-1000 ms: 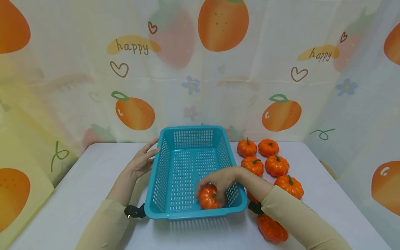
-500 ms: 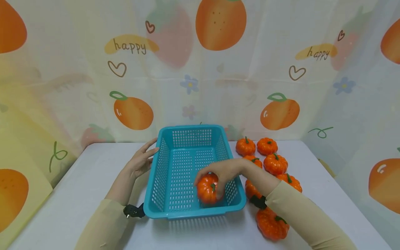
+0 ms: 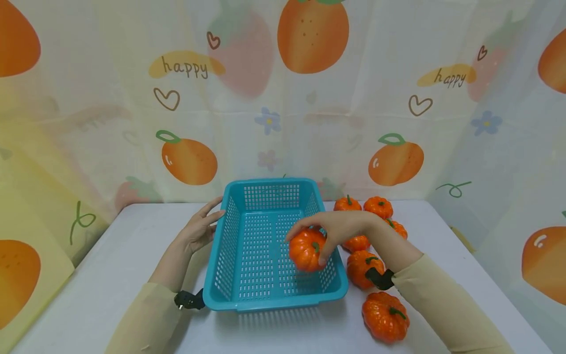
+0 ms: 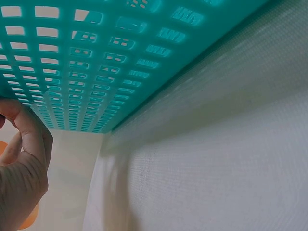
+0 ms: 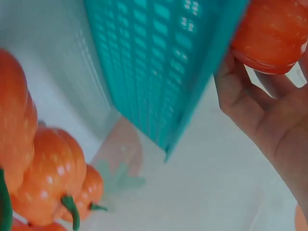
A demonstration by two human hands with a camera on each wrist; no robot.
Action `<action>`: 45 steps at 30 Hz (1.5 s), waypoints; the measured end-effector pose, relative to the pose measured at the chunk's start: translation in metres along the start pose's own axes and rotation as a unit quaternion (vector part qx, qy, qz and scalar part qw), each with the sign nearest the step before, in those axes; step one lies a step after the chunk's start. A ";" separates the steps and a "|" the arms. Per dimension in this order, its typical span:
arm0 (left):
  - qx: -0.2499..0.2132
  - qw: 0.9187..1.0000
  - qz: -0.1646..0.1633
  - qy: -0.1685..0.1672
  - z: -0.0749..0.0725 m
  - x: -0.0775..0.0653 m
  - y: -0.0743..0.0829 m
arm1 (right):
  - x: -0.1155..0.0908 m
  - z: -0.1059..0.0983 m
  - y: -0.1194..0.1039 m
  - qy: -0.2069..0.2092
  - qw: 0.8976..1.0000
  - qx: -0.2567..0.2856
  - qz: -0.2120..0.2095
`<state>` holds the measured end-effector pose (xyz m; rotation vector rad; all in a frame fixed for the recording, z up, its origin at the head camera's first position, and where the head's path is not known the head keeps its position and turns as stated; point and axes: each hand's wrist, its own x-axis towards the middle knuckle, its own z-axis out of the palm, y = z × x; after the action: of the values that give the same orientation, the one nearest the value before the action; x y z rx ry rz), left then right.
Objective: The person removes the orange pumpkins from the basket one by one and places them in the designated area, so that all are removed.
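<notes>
A blue plastic basket (image 3: 276, 302) with slotted walls stands mid-table. My left hand (image 3: 201, 230) holds its left side, finger and thumb tips at the rim; in the left wrist view, bent fingers reach the rim from outside. My right hand (image 3: 338, 228) grips a small glossy orange pumpkin (image 3: 305, 253) with a green stem, from above, over the right part of the basket. The right wrist view has this pumpkin (image 5: 272, 36) beyond the basket's rim (image 5: 202, 91), partly cut off by the frame edge. The slotted basket floor shows below it in the head view.
Several more pumpkins stand right of the basket: one nearest the front (image 3: 385, 317), another (image 3: 362, 269) beside the wall, others farther back (image 3: 378, 207), some partly hidden by my right arm. A patterned cloth (image 3: 292, 142) hangs behind the white table (image 3: 110, 275).
My right hand has risen from the basket's front right corner with the pumpkin, moving up and slightly right. My left hand and the basket have stayed put.
</notes>
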<state>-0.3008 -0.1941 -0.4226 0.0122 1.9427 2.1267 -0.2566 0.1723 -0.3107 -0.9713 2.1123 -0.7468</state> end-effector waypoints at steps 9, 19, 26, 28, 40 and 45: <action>-0.004 1.000 -0.001 -0.003 -0.001 0.000 0.001 | -0.038 -0.018 0.013 0.044 0.998 0.014 -0.040; -0.006 1.000 -0.003 -0.006 0.000 -0.002 0.002 | -0.086 -0.021 0.042 0.103 0.994 0.032 0.021; -0.007 1.000 -0.004 -0.007 0.000 -0.002 0.002 | -0.121 -0.016 0.066 0.125 0.991 0.042 0.035; -0.008 1.000 -0.005 -0.007 -0.001 -0.001 0.002 | -0.129 -0.014 0.071 0.123 0.991 0.047 0.038; -0.004 1.000 -0.006 -0.003 0.001 0.000 0.000 | -0.164 0.008 0.099 0.082 0.991 0.096 0.050; -0.003 1.000 -0.006 0.002 0.000 0.000 0.001 | -0.176 0.019 0.111 0.063 0.989 0.118 0.059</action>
<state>-0.3014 -0.1944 -0.4222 -0.0036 1.9336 2.1269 -0.2023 0.3711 -0.3417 -0.6810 2.1089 -0.9934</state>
